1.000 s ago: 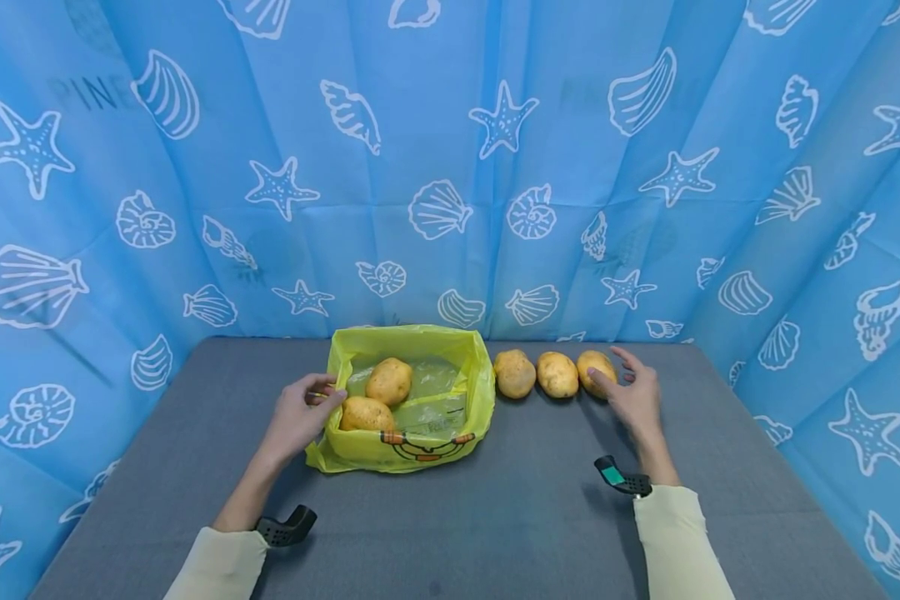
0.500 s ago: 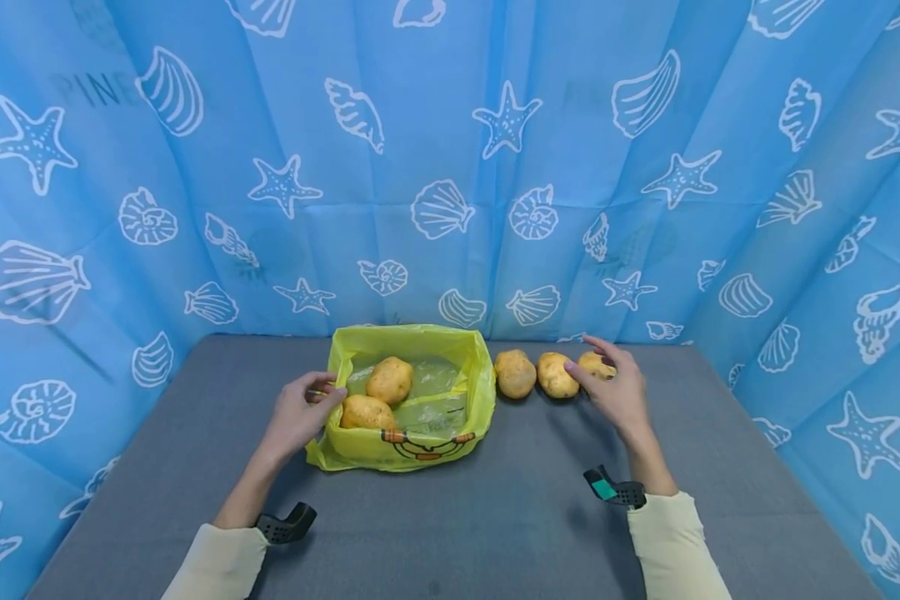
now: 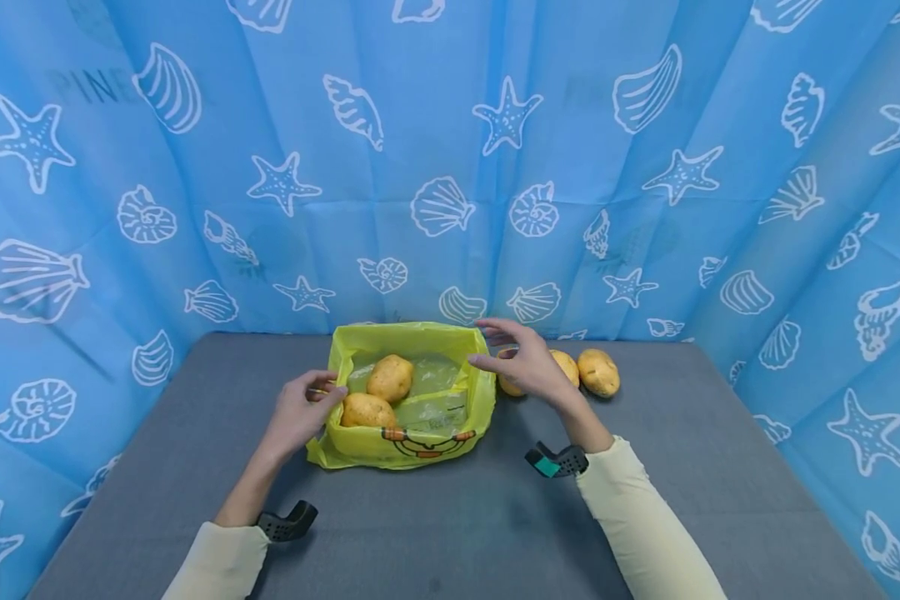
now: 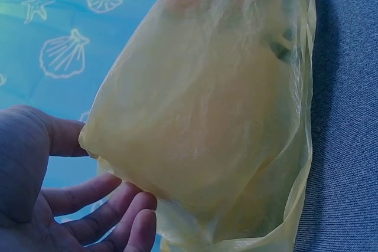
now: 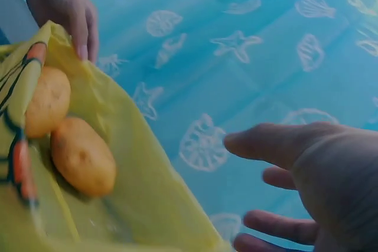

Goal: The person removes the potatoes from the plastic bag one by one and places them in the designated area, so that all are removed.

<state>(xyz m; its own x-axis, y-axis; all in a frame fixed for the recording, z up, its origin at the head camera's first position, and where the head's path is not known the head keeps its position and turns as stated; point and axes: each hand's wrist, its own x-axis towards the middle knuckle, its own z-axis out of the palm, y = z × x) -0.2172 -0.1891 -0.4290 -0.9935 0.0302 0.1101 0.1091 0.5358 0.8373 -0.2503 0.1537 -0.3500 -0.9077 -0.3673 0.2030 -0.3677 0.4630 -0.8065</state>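
Note:
A yellow-green plastic bag (image 3: 423, 454) stands with its mouth spread on the table. Two potatoes (image 3: 390, 379) lie inside it at the left. My left hand (image 3: 297, 417) pinches the bag's left rim between thumb and fingers, as the left wrist view shows up close. At the bag's right rim hovers my right hand (image 3: 528, 362), its thumb and fingers apart and nothing between them. Whether it touches the rim I cannot tell. Beyond it, three more potatoes (image 3: 598, 372) sit in a row on the table; two are partly covered by the right hand.
A grey cloth covers the table (image 3: 450, 533). Right behind its far edge hangs a blue curtain (image 3: 450, 167) with white shells and starfish, which also closes in both sides. Each wrist wears a black camera band (image 3: 288, 521).
My right hand has moved left from the rightmost potato, over the row, to the bag's right rim. That potato stays on the table. The left hand keeps its place on the bag.

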